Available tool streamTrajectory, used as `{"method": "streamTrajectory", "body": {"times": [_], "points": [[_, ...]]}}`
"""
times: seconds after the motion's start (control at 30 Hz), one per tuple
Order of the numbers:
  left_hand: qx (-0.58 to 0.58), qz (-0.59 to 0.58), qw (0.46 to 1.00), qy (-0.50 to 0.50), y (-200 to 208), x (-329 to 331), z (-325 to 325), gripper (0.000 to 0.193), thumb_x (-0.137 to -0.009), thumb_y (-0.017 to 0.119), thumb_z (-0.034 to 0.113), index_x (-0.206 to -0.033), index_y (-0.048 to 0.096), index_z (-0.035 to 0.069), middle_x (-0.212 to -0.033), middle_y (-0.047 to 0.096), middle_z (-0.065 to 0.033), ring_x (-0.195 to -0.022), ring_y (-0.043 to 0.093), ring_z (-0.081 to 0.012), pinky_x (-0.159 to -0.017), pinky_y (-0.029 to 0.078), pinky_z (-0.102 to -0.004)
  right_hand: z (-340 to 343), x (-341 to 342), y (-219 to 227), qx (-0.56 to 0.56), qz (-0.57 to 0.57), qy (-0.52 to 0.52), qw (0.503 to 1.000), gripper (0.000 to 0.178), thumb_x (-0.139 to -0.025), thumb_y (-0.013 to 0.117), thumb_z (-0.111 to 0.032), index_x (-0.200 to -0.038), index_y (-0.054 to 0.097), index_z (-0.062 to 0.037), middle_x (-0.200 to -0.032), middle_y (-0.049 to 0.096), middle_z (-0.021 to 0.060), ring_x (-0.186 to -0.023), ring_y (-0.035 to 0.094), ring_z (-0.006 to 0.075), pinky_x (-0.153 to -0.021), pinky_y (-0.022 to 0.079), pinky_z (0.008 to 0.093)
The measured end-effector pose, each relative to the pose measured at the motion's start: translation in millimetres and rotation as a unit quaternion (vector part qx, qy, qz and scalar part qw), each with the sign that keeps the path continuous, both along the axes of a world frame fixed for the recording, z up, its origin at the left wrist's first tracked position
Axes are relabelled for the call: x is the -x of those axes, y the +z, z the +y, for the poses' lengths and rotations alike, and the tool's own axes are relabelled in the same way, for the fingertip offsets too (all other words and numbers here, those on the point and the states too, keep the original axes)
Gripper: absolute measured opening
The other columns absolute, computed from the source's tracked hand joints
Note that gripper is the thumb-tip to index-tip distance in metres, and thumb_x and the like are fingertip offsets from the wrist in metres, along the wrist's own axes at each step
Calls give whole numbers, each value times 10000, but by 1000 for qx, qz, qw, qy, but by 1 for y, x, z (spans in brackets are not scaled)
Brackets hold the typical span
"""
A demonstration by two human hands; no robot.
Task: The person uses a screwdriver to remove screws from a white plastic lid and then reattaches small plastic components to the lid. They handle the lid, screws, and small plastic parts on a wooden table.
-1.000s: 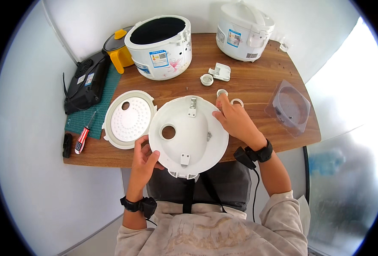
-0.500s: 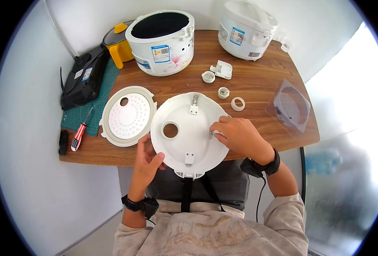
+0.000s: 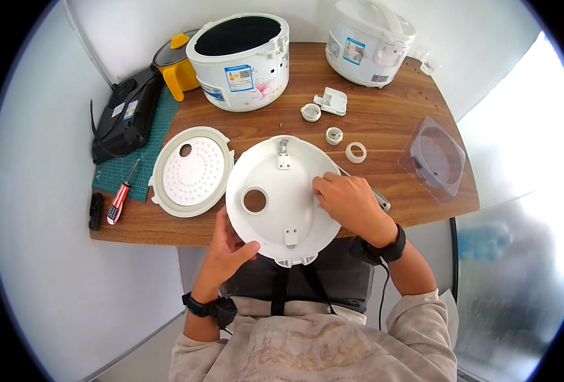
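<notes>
A round white rice cooker lid shell (image 3: 307,210) is tilted at the table's front edge, its hollow inner side facing me. It has a round hole on the left and small brackets at top and bottom. My left hand (image 3: 228,254) grips its lower left rim, thumb in front and fingers behind. My right hand (image 3: 349,198) reaches over the right rim, its fingertips pinched against the inner wall; whatever they hold is hidden. From behind that hand sticks out the end of a pale curved strip (image 3: 382,200). The perforated inner lid plate (image 3: 192,172) lies to the left.
Farther back stand an open rice cooker body (image 3: 240,73), a closed rice cooker (image 3: 368,48) and a yellow pot (image 3: 178,70). Small white parts (image 3: 334,135) and a ring (image 3: 356,152) lie mid-table. A clear plastic piece (image 3: 436,159) is right; a screwdriver (image 3: 119,200) is left.
The lid shell has turned slightly counterclockwise. My left thumb has slid right along the rim, and the pale strip's end has come into sight behind my right hand.
</notes>
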State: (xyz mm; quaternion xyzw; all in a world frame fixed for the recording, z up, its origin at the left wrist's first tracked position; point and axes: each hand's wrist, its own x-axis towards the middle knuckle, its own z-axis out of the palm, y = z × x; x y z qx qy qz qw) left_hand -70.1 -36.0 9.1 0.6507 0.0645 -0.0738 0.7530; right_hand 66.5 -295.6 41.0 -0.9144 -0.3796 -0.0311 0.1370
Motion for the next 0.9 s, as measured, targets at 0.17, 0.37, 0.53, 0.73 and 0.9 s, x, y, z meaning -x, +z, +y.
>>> {"method": "streamTrajectory", "body": {"times": [0.17,0.37,0.53,0.73,0.9], "points": [[-1,-109,994,3,-1,-8,-4,1173,-781,816,131,-1595,-28,118,-1549,305,-188,-1346,472,-284,-948,549,-398,2,0,1,-18,-12,23,999,54,-828,622,-33,-881,615,-42,-834,617,102,-738,658,302,-608,528,404],[-9,-77,997,-14,18,-10,-7,1254,-757,826,105,-1597,-104,133,-1561,292,-206,-1378,446,-299,-975,539,-397,-1,0,-5,-35,-21,41,998,50,-808,606,4,-848,602,-25,-805,607,119,-741,661,303,-618,534,394],[-45,-100,994,-14,17,-16,1,1115,-849,767,244,-1600,-47,114,-1501,387,-206,-1292,528,-279,-925,554,-360,-1,0,-2,-24,-15,43,999,43,-824,594,0,-855,611,-23,-797,622,120,-735,667,304,-623,538,392],[-120,-21,993,6,43,-39,22,727,-1018,475,525,-1551,257,82,-1405,502,-186,-1244,545,-251,-976,489,-361,-4,-2,-8,-56,12,26,998,45,-861,592,-48,-884,630,-39,-828,650,115,-752,665,314,-639,530,414],[-135,19,991,-8,55,-88,35,643,-1024,416,573,-1460,426,100,-1364,518,-147,-1241,535,-263,-1016,461,-406,-6,-6,-8,-56,55,0,997,71,-898,599,-128,-890,632,-65,-840,660,97,-787,649,323,-673,509,446]]}}
